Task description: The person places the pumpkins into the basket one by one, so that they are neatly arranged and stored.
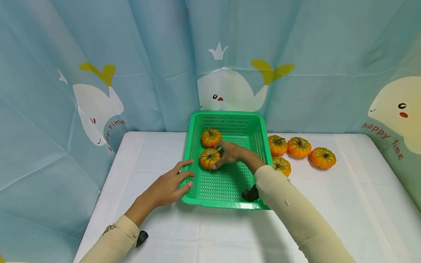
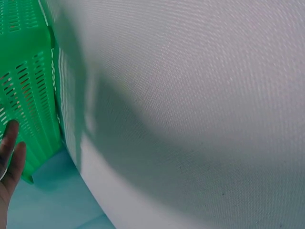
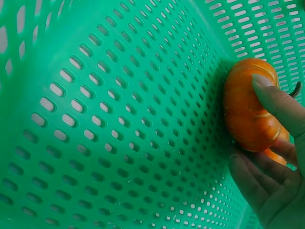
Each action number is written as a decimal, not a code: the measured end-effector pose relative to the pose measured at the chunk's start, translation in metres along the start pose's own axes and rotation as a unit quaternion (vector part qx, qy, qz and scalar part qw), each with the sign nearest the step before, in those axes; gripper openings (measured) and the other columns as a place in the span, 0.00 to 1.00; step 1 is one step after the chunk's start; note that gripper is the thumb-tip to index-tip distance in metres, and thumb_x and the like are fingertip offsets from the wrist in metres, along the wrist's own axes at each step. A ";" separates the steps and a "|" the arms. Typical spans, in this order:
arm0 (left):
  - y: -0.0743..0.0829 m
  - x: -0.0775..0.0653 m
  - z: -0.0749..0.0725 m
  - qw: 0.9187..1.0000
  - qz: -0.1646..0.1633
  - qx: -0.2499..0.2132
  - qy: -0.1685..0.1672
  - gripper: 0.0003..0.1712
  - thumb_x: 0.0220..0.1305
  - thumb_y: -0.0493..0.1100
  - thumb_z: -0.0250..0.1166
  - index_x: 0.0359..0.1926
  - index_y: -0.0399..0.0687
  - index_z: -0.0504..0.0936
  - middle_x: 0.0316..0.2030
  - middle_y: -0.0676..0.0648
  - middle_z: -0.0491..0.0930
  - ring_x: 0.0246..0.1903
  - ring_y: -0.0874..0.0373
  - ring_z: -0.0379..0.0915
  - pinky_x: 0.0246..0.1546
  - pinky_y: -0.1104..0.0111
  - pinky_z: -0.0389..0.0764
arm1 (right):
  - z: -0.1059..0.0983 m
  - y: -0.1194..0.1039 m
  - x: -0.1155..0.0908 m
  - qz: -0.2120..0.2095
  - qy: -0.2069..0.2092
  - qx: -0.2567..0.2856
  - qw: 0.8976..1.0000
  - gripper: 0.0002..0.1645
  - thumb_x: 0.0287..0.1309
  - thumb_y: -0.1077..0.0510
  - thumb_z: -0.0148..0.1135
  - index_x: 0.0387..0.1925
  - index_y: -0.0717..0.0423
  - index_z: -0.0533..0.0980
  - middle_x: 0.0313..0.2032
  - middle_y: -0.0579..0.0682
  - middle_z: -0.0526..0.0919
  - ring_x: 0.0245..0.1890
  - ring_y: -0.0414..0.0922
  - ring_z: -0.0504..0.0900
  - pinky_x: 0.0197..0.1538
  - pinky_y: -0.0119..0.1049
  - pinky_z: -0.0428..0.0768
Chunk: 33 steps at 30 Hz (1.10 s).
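Note:
A small orange pumpkin point(image 1: 210, 159) sits low in the green plastic basket point(image 1: 221, 207), toward its left side. My right hand point(image 1: 230, 153) reaches in over the basket and grips this pumpkin. In the right wrist view the thumb lies on one side of the pumpkin point(image 3: 250, 105), with fingers curled at the other. Just behind it in the basket is a second pumpkin point(image 1: 211, 137). At the basket's left rim, my left hand point(image 1: 168, 187) has its fingers spread and loosely bent; the left wrist view shows fingertips beside the perforated wall.
Outside the basket's right wall, several more pumpkins point(image 1: 322, 158) lie on the white tablecloth point(image 1: 354, 202). A light blue curtain point(image 1: 156, 39) with whale prints hangs behind and at both sides of the table. Small black objects point(image 1: 141, 238) show beside each wrist.

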<state>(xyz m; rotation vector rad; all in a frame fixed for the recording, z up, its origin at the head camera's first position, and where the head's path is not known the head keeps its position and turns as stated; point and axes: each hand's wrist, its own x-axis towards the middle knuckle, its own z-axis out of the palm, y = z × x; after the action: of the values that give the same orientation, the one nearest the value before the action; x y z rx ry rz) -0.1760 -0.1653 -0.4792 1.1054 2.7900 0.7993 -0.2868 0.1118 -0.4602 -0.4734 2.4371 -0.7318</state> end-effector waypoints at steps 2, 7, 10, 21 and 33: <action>0.000 0.000 0.000 1.000 0.000 0.001 -0.001 0.21 0.77 0.55 0.53 0.60 0.49 0.79 0.76 0.48 0.56 0.51 0.51 0.81 0.47 0.57 0.82 | 0.000 0.000 0.000 0.001 0.000 0.000 1.000 0.49 0.54 0.48 0.76 0.71 0.61 0.63 0.63 0.65 0.74 0.64 0.60 0.73 0.65 0.53 0.73; 0.001 0.000 -0.001 1.000 0.000 0.000 0.001 0.21 0.77 0.54 0.53 0.60 0.49 0.79 0.76 0.48 0.56 0.52 0.51 0.80 0.47 0.57 0.82 | 0.001 0.001 0.002 0.004 0.002 -0.002 1.000 0.49 0.54 0.48 0.77 0.71 0.61 0.64 0.63 0.65 0.74 0.63 0.59 0.74 0.64 0.53 0.73; 0.001 -0.001 -0.001 1.000 -0.003 -0.003 0.003 0.21 0.77 0.54 0.54 0.60 0.49 0.79 0.76 0.48 0.56 0.52 0.51 0.80 0.47 0.56 0.82 | 0.001 0.000 0.003 0.005 0.004 -0.003 1.000 0.49 0.53 0.48 0.77 0.70 0.61 0.65 0.63 0.64 0.74 0.63 0.59 0.75 0.64 0.52 0.74; 0.001 -0.001 0.000 1.000 -0.006 0.001 0.001 0.22 0.77 0.54 0.53 0.60 0.49 0.79 0.76 0.48 0.56 0.51 0.51 0.81 0.48 0.56 0.82 | 0.002 0.000 0.003 0.009 0.000 -0.009 1.000 0.49 0.53 0.48 0.77 0.70 0.59 0.65 0.63 0.63 0.74 0.63 0.58 0.74 0.66 0.52 0.72; 0.001 0.000 0.000 1.000 -0.006 -0.006 0.000 0.21 0.77 0.54 0.53 0.60 0.49 0.79 0.76 0.48 0.56 0.50 0.50 0.81 0.47 0.56 0.82 | -0.001 -0.003 -0.001 0.007 -0.009 -0.013 1.000 0.49 0.54 0.48 0.77 0.71 0.59 0.65 0.64 0.64 0.75 0.64 0.59 0.74 0.67 0.53 0.71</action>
<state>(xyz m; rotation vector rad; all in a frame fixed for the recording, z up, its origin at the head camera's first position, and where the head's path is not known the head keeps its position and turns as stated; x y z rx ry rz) -0.1749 -0.1647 -0.4788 1.0854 2.7857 0.8145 -0.2861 0.1100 -0.4571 -0.4698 2.4335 -0.6887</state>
